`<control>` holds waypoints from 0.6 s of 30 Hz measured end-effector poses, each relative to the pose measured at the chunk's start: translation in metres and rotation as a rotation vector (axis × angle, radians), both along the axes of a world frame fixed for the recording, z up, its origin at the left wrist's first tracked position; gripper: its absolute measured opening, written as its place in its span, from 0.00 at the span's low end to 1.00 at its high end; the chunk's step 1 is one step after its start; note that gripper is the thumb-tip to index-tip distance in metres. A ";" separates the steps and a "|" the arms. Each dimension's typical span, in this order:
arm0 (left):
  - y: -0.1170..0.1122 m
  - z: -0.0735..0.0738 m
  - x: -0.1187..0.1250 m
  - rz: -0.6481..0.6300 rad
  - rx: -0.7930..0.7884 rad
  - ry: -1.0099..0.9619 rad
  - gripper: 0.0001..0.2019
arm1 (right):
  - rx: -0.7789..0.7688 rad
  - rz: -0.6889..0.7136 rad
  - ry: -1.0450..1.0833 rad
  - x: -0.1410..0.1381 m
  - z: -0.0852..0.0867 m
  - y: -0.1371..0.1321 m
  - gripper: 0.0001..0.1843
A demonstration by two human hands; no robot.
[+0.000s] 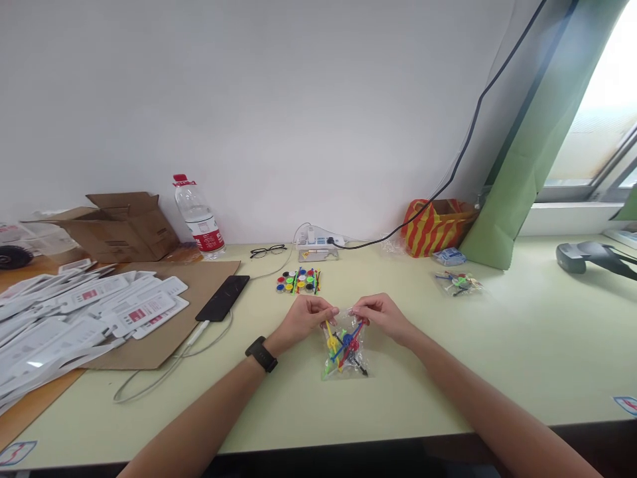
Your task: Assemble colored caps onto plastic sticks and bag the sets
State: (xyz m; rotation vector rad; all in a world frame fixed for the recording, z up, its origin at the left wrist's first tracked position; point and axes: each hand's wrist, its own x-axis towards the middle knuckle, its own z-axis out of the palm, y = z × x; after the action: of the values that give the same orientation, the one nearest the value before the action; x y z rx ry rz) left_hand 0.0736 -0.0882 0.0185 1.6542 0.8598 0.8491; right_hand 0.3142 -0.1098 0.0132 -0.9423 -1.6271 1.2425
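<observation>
A small clear plastic bag [344, 350] filled with coloured plastic sticks and wheels hangs just above the pale green table [448, 372]. My left hand [304, 317] pinches the bag's top left edge, and my right hand [381, 315] pinches its top right edge. Both hands are closed on the bag's rim. A black watch sits on my left wrist. Behind the hands lies a set of coloured round pieces and sticks [298, 281] laid out in rows.
A second bag of coloured parts [456, 282] lies to the right. A black phone [223, 298] on a cable, white labelled packets [74, 312], a cardboard box [119, 226], a water bottle [199, 219], glasses [269, 251], a power strip [318, 242] and a striped bag [432, 228] stand around.
</observation>
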 end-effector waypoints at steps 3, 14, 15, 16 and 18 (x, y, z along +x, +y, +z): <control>0.001 0.004 -0.003 -0.013 -0.013 0.000 0.14 | 0.015 0.013 -0.020 0.002 0.002 0.000 0.18; 0.001 -0.003 0.002 0.086 -0.034 -0.201 0.07 | -0.021 -0.031 0.038 0.002 -0.001 0.002 0.21; 0.001 -0.004 0.002 0.101 -0.047 -0.213 0.06 | -0.028 -0.047 0.051 0.002 -0.002 0.003 0.22; 0.001 -0.004 0.003 0.112 -0.065 -0.222 0.06 | -0.032 -0.060 0.063 0.002 -0.003 0.003 0.23; 0.001 -0.004 0.002 0.124 -0.103 -0.242 0.06 | -0.029 -0.070 0.074 0.002 -0.004 0.004 0.22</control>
State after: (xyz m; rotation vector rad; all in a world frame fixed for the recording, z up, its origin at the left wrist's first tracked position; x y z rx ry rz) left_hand 0.0760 -0.0873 0.0145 1.3865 0.8285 1.0494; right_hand 0.3158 -0.1058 0.0089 -0.9524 -1.5099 1.2418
